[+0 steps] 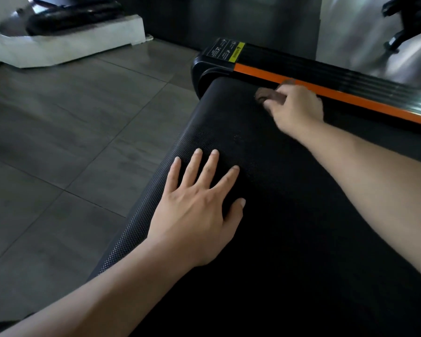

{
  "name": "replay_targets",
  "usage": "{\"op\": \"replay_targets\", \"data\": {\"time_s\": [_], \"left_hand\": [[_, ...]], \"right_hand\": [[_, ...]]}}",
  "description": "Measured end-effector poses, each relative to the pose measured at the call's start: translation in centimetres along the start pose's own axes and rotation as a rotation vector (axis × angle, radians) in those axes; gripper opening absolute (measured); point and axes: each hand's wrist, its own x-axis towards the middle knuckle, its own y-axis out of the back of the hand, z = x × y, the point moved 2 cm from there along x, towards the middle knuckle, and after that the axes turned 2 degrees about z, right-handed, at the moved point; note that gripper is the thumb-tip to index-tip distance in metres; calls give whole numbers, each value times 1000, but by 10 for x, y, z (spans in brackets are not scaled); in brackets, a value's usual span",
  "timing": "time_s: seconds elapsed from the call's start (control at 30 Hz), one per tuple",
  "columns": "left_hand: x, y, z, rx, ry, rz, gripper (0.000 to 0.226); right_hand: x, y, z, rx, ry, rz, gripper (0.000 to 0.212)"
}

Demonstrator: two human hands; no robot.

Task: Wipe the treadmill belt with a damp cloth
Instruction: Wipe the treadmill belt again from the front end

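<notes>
A bunched brown cloth (265, 97) is held under the curled fingers of the right hand (297, 105) at the far corner of the black, finely textured treadmill belt (301, 215), just beside the orange side rail (326, 90). The belt runs lengthwise along that rail, and most of it lies nearward. The left hand (195, 215) is pressed flat on it, fingers spread.

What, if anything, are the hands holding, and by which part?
The right hand grips the brown cloth, bunched under its fingers; one end sticks out. The left hand holds nothing, lying flat on the belt.
</notes>
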Motion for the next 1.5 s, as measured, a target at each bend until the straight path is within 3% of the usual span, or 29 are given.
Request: {"op": "replay_targets", "data": {"time_s": [0.07, 0.13, 0.27, 0.33, 0.5, 0.57, 0.67, 0.73, 0.87, 0.9, 1.03, 1.1, 1.27, 1.4, 1.5], "left_hand": [[0, 0, 1, 5, -1, -7, 67], [-1, 0, 0, 5, 1, -7, 67], [-1, 0, 0, 7, 6, -13, 68], [0, 0, 1, 9, 9, -5, 69], [0, -1, 0, 11, 12, -3, 68], [0, -1, 0, 16, 11, -7, 69], [1, -1, 0, 18, 12, -10, 70], [1, 0, 0, 22, 18, -7, 70], [0, -1, 0, 16, 14, -3, 69], [0, -1, 0, 13, 17, -5, 69], [1, -2, 0, 14, 24, -8, 69], [1, -1, 0, 14, 26, -5, 70], [0, -1, 0, 7, 25, -5, 70], [1, -1, -1, 7, 25, -8, 70], [0, -1, 0, 11, 28, -9, 70]], "right_hand": [[14, 6, 11, -57, -181, 87, 23], [10, 5, 10, -34, -233, 91, 25], [-28, 6, 3, 152, 25, -109, 20], [-29, 11, 9, 91, 109, -111, 21], [-1, 16, 20, -6, -132, 73, 21], [-18, 13, 13, 59, -81, -17, 21], [-55, 18, 8, 180, 134, -170, 23], [-52, 23, 11, 91, 176, -142, 23], [-23, 25, 21, 25, -118, 69, 20], [-28, 22, 17, 41, -114, 74, 20], [-77, 29, 6, 171, 159, -129, 21], [-80, 39, 15, 98, 211, -143, 23], [-51, 39, 33, 63, -62, 26, 23], [-109, 43, 14, 193, 142, -155, 20], [-123, 53, 20, 126, 239, -134, 20]]}}
